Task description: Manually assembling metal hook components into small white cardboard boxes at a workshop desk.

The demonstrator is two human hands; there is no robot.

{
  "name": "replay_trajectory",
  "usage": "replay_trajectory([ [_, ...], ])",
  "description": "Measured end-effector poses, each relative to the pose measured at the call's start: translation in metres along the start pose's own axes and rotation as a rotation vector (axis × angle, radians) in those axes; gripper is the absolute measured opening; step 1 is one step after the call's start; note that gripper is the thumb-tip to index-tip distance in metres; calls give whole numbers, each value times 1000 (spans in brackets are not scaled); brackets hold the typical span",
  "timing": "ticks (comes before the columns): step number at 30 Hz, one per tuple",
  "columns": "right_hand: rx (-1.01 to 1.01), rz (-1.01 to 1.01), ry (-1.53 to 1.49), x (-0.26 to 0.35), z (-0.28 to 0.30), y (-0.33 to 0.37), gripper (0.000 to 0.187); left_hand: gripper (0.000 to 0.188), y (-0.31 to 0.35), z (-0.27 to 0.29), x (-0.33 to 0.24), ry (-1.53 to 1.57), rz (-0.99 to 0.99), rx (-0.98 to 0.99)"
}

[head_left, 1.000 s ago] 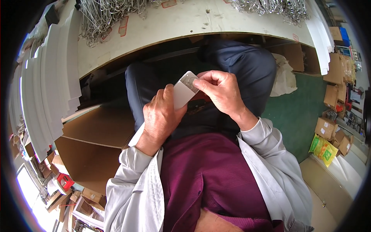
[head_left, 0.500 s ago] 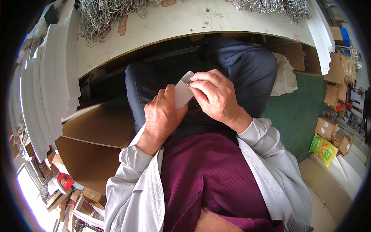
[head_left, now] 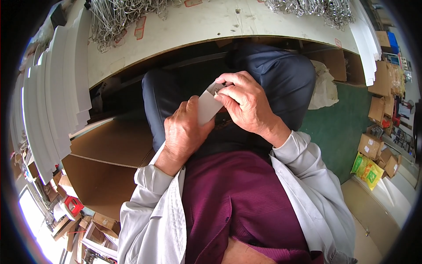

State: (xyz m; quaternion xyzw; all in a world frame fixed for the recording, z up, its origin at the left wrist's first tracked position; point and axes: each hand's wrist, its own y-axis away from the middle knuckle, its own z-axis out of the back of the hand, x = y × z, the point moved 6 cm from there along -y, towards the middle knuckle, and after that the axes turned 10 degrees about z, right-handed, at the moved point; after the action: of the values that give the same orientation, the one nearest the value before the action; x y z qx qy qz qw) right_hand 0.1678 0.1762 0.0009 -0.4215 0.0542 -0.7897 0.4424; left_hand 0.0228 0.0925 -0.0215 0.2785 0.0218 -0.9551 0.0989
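Observation:
A flat white strip (head_left: pixel 206 109) with rounded corners is held above my lap, tilted with its far end to the right. My left hand (head_left: pixel 183 127) is closed round its near part, thumb along the side. At the far end, my right hand (head_left: pixel 250 105) is closed in a pinch over a small shiny metal piece (head_left: pixel 215 89). This piece lies against the strip's end and is partly hidden by the fingers, so its exact shape cannot be made out.
Ahead stands a pale worktable (head_left: pixel 198 28), with bunches of metal wire hooks (head_left: pixel 127 20) and more hooks (head_left: pixel 314 9) on it. White strips (head_left: pixel 52 97) are stacked at its left. A large open cardboard box (head_left: pixel 105 176) stands beside my left leg. A crumpled whitish bag (head_left: pixel 323 86) lies right.
My right fingers have shifted at the strip's far end: the index finger has lifted and stretched over the tip, and the wrist has moved slightly right. The left hand has stayed still.

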Motion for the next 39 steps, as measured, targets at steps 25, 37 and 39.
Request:
replay_trajectory([
  [25,-131,-191,-310,-10,3,11,20,62,-5,6,-1,199,79,46],
  [37,-27,-66,-91,14,1,15,31,70,-1,5,8,331,117,77],
  [39,-19,-74,-97,15,1,16,30,69,-1,6,8,325,125,72],
])
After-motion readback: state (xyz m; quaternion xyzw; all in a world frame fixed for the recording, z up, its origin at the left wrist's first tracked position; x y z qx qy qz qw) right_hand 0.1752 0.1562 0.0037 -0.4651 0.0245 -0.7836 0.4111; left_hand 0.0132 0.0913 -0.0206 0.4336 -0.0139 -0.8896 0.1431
